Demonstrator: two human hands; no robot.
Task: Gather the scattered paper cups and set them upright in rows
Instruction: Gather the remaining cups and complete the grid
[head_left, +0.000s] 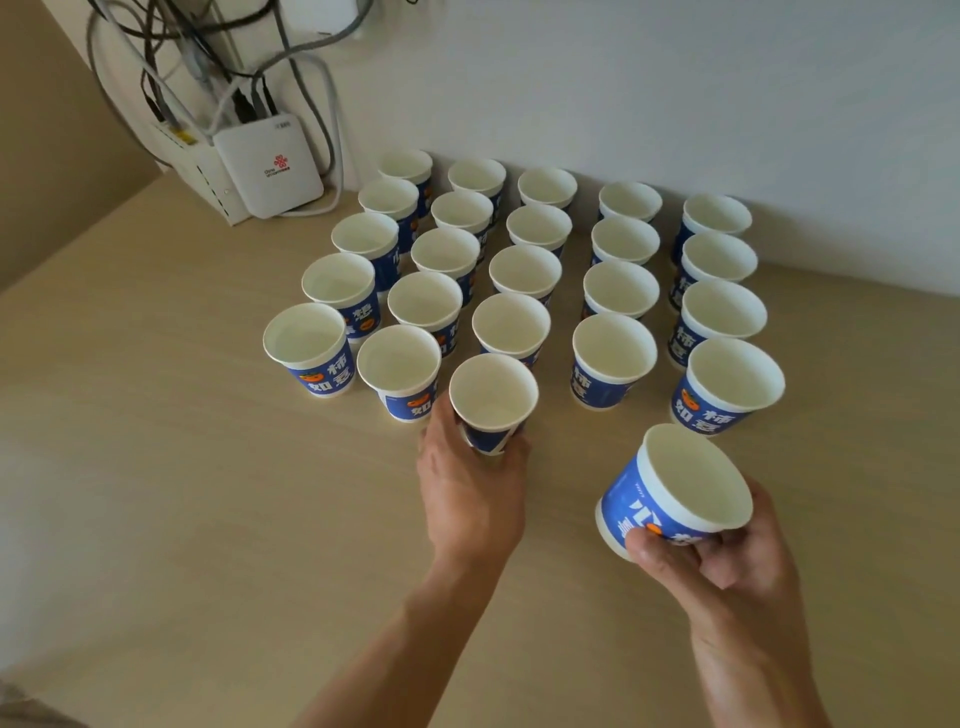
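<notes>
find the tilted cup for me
Head view, lower right: the tilted cup is gripped by the right hand, just in front of the nearest cup in the rightmost row.

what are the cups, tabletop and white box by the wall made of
The cups look like paper: thin rolled rims, matte white insides, printed blue walls. The tabletop seems pale wood-grain laminate or wood, matte. The white box is likely smooth plastic, rounded corners.

Head view: hung close over the table (156, 467), at its near side.
Facing: looked forward and down, toward the wall (675, 78).
</notes>
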